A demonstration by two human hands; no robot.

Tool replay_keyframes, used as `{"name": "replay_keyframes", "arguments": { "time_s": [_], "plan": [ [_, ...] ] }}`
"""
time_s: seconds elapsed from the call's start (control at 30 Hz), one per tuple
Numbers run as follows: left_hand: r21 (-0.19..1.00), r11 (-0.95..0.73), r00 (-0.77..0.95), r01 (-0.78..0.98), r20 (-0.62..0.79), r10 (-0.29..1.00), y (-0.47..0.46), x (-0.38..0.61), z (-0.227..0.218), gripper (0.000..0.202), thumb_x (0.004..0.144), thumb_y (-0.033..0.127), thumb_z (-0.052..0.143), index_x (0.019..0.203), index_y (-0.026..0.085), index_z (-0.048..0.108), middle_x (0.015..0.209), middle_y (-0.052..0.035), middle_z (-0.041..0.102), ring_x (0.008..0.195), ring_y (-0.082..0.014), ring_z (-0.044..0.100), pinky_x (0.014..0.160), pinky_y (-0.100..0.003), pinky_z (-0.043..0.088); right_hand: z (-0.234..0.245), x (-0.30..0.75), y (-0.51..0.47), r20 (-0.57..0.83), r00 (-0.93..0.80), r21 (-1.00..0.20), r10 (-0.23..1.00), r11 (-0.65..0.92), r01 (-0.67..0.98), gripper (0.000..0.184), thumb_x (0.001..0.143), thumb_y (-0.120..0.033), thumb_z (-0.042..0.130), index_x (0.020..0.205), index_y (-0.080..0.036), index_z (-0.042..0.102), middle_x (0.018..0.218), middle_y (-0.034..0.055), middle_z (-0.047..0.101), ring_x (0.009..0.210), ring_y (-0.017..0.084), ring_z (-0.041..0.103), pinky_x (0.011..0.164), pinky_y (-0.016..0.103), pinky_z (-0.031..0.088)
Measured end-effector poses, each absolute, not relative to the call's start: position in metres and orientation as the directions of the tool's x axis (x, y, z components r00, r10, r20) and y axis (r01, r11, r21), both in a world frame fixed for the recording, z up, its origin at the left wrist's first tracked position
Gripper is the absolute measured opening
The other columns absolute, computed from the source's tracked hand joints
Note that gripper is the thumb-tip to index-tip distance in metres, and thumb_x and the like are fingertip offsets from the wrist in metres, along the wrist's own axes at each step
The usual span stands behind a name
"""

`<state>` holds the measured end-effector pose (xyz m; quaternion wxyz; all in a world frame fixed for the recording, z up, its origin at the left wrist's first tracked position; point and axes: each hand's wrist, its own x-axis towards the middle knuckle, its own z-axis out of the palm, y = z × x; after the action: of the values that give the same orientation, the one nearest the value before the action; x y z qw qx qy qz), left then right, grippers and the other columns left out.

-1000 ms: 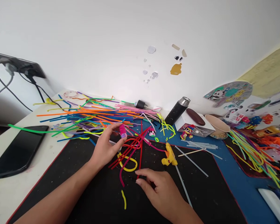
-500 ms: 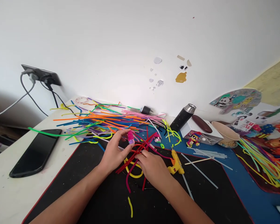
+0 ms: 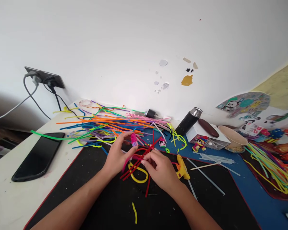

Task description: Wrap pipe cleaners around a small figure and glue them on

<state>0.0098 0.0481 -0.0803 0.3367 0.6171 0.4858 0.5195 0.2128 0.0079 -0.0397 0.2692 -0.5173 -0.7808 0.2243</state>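
Note:
My left hand (image 3: pixel 117 155) is closed in a pinch around a small pink-and-purple piece (image 3: pixel 134 140) wound from fuzzy stems. Beside it, my right hand (image 3: pixel 159 167) has its thumb and fingers together on a magenta pipe cleaner (image 3: pixel 125 166), which curves across to just below my left thumb. Several red pipe cleaners (image 3: pixel 132 171) lie crossed beneath both hands. Under them show yellow loops (image 3: pixel 139 181) that look like scissor handles. A yellow glue gun (image 3: pixel 182 167) lies to the right of my right hand. My fingers partly hide both held things.
Many coloured pipe cleaners (image 3: pixel 103 124) are heaped at the back. A phone (image 3: pixel 37 156) lies left; a black flask (image 3: pixel 188 122), a white box (image 3: pixel 194 134), a bowl (image 3: pixel 232 135) and glue sticks (image 3: pixel 217 157) stand or lie right. A short yellow piece (image 3: pixel 134 213) rests on the black mat (image 3: pixel 105 204).
The magenta pipe cleaner's loose end has swung up and left, towards my left hand. My right hand has turned and shifted slightly right. My left hand keeps hold of the pink-and-purple piece.

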Motion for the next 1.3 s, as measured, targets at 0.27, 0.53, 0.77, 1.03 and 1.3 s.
{"name": "replay_keyframes", "arguments": {
  "time_s": [0.27, 0.53, 0.77, 1.03, 1.3],
  "plan": [
    [0.845, -0.406, 0.121, 0.348, 0.389, 0.913, 0.045, 0.01, -0.079, 0.043, 0.093, 0.031, 0.069, 0.134, 0.027, 0.058, 0.132, -0.0097, 0.067, 0.11, -0.0266, 0.067, 0.097, -0.043, 0.054, -0.038, 0.215, 0.01, 0.223, -0.177, -0.7, 0.958, 0.284, 0.655, 0.017, 0.096, -0.027, 0.063, 0.079, -0.023, 0.064, 0.072, -0.0011, 0.06, 0.063, 0.016, 0.056, 0.059, 0.028, 0.043],
    [0.808, -0.46, 0.189, 0.368, 0.42, 0.888, 0.042, 0.013, -0.08, 0.043, 0.093, 0.025, 0.068, 0.135, 0.028, 0.059, 0.129, -0.009, 0.069, 0.115, -0.0272, 0.067, 0.098, -0.041, 0.055, -0.033, 0.212, 0.014, 0.368, -0.187, -0.524, 0.911, 0.369, 0.768, 0.025, 0.098, -0.027, 0.06, 0.073, -0.022, 0.058, 0.065, -0.0028, 0.053, 0.058, 0.015, 0.049, 0.058, 0.029, 0.035],
    [0.929, -0.315, 0.156, 0.195, 0.287, 0.945, 0.042, 0.015, -0.079, 0.046, 0.087, 0.03, 0.076, 0.131, 0.027, 0.064, 0.122, -0.0073, 0.07, 0.094, -0.0228, 0.067, 0.089, -0.039, 0.056, -0.032, 0.208, 0.017, 0.26, -0.102, -0.769, 0.96, 0.27, 0.579, 0.02, 0.096, -0.032, 0.061, 0.079, -0.023, 0.061, 0.073, -0.0003, 0.061, 0.063, 0.016, 0.057, 0.059, 0.027, 0.045],
    [0.827, 0.153, 0.318, -0.541, 0.033, 0.948, 0.047, 0.009, -0.059, 0.04, 0.078, 0.038, 0.085, 0.114, 0.025, 0.073, 0.102, -0.0062, 0.074, 0.078, -0.0184, 0.066, 0.071, -0.031, 0.054, -0.031, 0.204, 0.021, 0.231, -0.087, -0.77, 0.969, 0.237, 0.592, 0.018, 0.094, -0.031, 0.063, 0.078, -0.023, 0.063, 0.071, -0.0002, 0.065, 0.061, 0.017, 0.06, 0.058, 0.028, 0.046],
    [0.715, 0.174, 0.269, -0.678, 0.02, 0.963, 0.054, -0.009, -0.048, 0.036, 0.081, 0.037, 0.082, 0.113, 0.023, 0.075, 0.137, -0.0128, 0.07, 0.071, -0.014, 0.064, 0.064, -0.028, 0.056, -0.033, 0.202, 0.015, 0.265, -0.15, -0.602, 0.953, 0.285, 0.746, 0.017, 0.093, -0.021, 0.062, 0.076, -0.023, 0.06, 0.072, -0.0007, 0.065, 0.062, 0.016, 0.059, 0.058, 0.026, 0.042]
  ]
}}
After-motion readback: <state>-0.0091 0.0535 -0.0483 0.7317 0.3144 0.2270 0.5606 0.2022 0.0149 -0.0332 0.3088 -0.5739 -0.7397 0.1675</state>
